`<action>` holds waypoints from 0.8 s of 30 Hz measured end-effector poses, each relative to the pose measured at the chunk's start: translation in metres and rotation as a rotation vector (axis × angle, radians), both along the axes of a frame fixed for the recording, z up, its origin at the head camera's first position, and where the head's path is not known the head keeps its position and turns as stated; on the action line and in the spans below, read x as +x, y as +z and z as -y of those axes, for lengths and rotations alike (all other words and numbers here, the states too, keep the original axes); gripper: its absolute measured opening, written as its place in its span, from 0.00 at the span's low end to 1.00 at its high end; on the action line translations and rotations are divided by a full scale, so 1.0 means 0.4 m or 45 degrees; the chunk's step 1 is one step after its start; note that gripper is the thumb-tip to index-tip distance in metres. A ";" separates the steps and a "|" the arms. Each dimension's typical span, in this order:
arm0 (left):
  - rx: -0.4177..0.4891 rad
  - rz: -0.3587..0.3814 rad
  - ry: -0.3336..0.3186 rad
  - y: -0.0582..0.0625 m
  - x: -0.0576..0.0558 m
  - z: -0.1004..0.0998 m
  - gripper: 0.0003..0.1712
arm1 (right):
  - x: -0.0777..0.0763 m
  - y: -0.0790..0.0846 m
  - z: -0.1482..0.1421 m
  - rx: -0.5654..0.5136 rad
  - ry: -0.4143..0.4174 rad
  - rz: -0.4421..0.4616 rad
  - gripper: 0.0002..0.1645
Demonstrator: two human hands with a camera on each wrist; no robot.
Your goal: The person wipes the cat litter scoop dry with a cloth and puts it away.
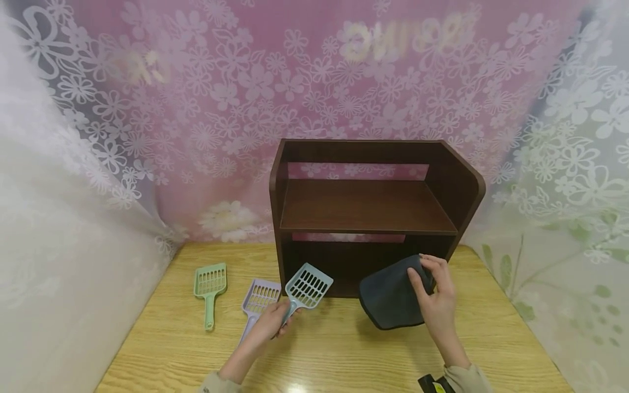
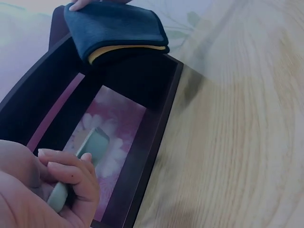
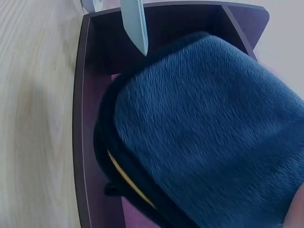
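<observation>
My left hand [image 1: 272,322] grips the handle of a pale blue slotted litter scoop [image 1: 308,285], its head raised in front of the shelf's lower opening. In the left wrist view the fingers curl round that scoop [image 2: 96,146], which is seen nearly edge-on. A folded dark blue cloth [image 1: 390,297] hangs from my right hand [image 1: 439,303], pinched between thumb and fingers near its upper right corner. The right wrist view shows the fleecy cloth [image 3: 204,128] with black edging and a yellow layer inside the fold. It overlaps the right part of the lower compartment.
A dark brown two-tier shelf [image 1: 368,204] stands at the back of the wooden table [image 1: 334,355]. Left of it lie a purple litter scoop [image 1: 251,322], partly behind my left hand, and a green one [image 1: 209,311]. Flowered curtains [image 1: 221,136] surround the table.
</observation>
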State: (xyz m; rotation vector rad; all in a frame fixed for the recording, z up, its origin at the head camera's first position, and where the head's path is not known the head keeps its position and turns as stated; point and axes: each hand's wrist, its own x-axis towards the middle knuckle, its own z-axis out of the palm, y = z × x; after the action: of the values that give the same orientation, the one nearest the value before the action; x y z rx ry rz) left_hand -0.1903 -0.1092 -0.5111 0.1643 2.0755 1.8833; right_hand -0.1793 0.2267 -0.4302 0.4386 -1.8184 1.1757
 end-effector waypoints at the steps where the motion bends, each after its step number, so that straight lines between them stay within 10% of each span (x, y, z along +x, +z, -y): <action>1: 0.003 0.003 0.003 0.000 -0.002 0.000 0.26 | -0.003 0.000 0.000 -0.001 -0.003 -0.005 0.14; 16: 0.063 0.100 -0.183 0.043 -0.017 -0.002 0.29 | -0.054 -0.054 -0.048 0.127 -0.057 0.247 0.25; 24: 0.061 0.116 -0.270 0.067 -0.021 -0.029 0.26 | -0.094 0.000 -0.031 0.388 -0.048 -0.066 0.14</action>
State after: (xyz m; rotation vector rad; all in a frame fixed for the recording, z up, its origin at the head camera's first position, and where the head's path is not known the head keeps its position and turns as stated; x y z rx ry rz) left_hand -0.1987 -0.0977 -0.4842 0.2923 1.8742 1.7792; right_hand -0.2169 0.2391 -0.4304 0.5999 -1.9581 0.8550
